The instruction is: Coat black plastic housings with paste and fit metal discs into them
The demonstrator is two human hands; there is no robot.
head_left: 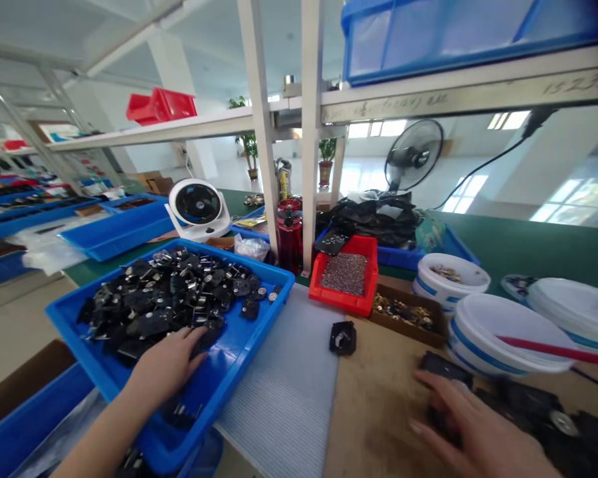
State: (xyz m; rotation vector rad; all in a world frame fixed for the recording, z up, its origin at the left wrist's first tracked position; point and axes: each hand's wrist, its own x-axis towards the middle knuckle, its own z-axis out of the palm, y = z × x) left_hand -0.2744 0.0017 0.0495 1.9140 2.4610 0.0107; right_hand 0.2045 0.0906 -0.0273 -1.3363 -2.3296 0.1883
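Note:
My left hand [172, 358] reaches into a blue tray [249, 345] piled with black parts with metal pins [154, 322]. Its fingers are stretched out over the near edge of the pile, thumb apart, touching a black part. At the lower right, my right hand [478, 425] lies over several black parts [523, 398] on a brown board [379, 398]. Thumb and forefinger are spread, with a dark part under and between them; the other fingers are partly hidden. A single square black part [343, 338] rests alone at the board's left edge.
Behind the board stand a red bin [369, 272] of small grains, a cardboard box [408, 315] of brass pieces and white buckets [498, 332], one with a red stick [553, 348] across it. Shelf posts [309, 133], a red bottle [289, 232] and a white fan [198, 209] stand farther back.

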